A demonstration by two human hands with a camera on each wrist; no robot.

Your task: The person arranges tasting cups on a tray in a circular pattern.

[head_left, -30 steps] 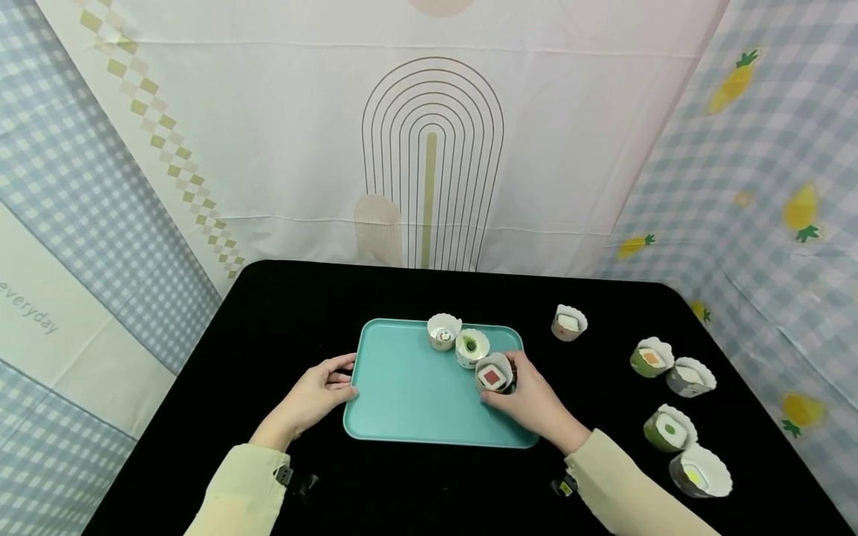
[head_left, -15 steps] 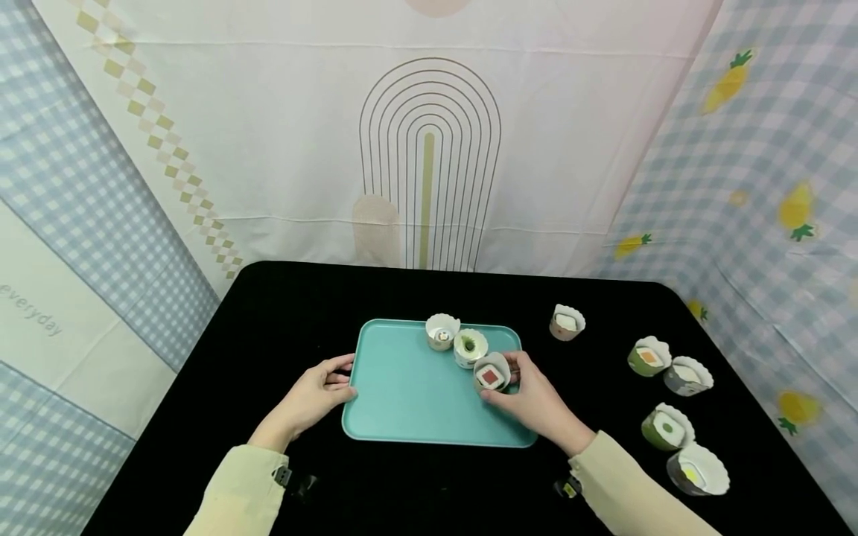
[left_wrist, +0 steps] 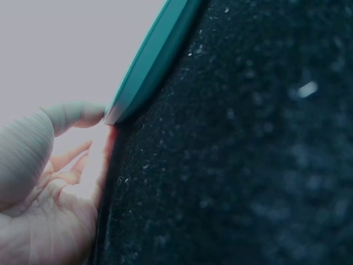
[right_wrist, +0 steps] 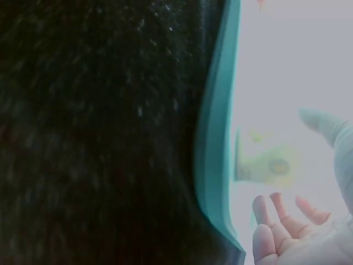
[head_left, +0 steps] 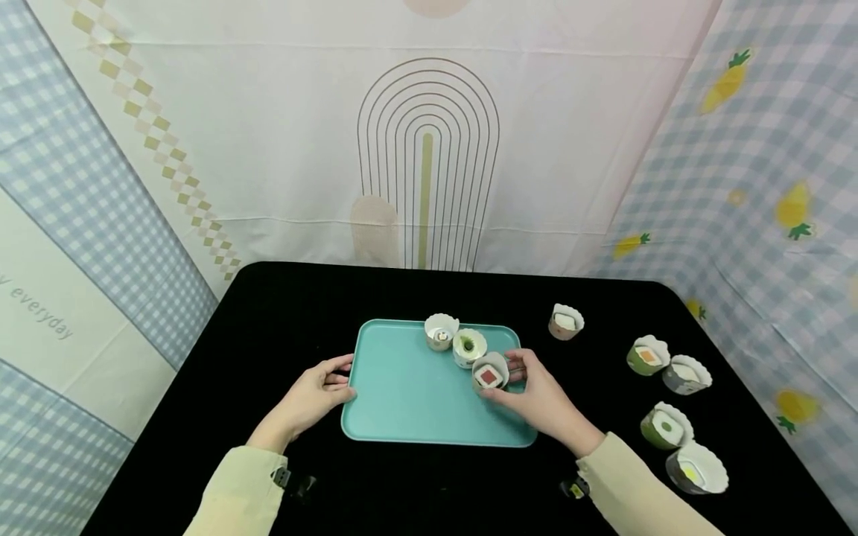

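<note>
In the head view, a turquoise tray (head_left: pixel 415 402) lies on the black table. My left hand (head_left: pixel 311 398) pinches its left edge; the left wrist view shows the thumb (left_wrist: pixel 83 115) against the rim. A paper cup with a red-centred square piece (head_left: pixel 490 374) stands on the tray's right side. My right hand (head_left: pixel 543 402) is around that cup, thumb in front and fingers behind, spread apart; the right wrist view is overexposed there. Behind it on the tray are a paper cup with a green-centred piece (head_left: pixel 470 348) and a white-lined paper cup (head_left: pixel 441 333) with a small piece inside.
On the table to the right stand several more paper cups: one with a white piece (head_left: pixel 566 322), an orange-topped one (head_left: pixel 648 356), a grey one (head_left: pixel 687 376), a green one (head_left: pixel 666 426) and one with a yellow piece (head_left: pixel 698 469). Fabric curtains (head_left: pixel 302 149) hang behind the table.
My right fingers loosen and draw slightly off the cup with the red-centred piece, which stays on the tray. My left hand keeps its place at the tray edge.
</note>
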